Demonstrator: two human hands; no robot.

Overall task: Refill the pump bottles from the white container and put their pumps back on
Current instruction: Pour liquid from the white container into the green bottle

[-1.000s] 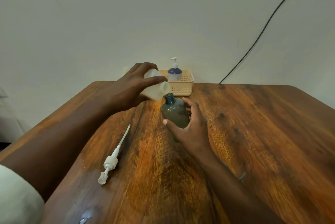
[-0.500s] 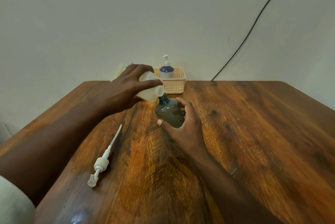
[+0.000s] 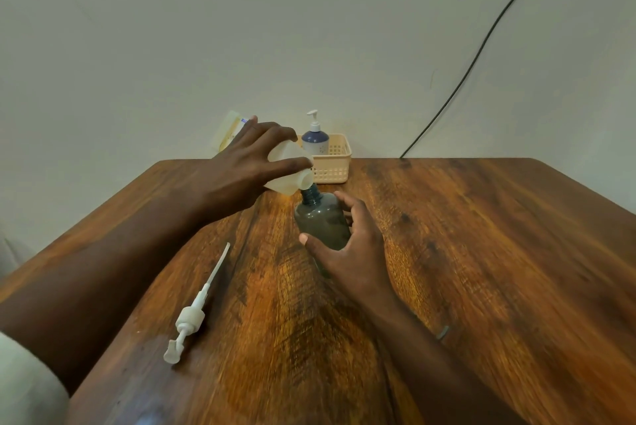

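Blue "BIO", cut off, on white container (image 3: 237,127)

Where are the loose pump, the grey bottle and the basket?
loose pump (image 3: 190,319), head view, on its screw collar.
grey bottle (image 3: 321,220), head view, on its body.
basket (image 3: 339,163), head view, on its front wall.
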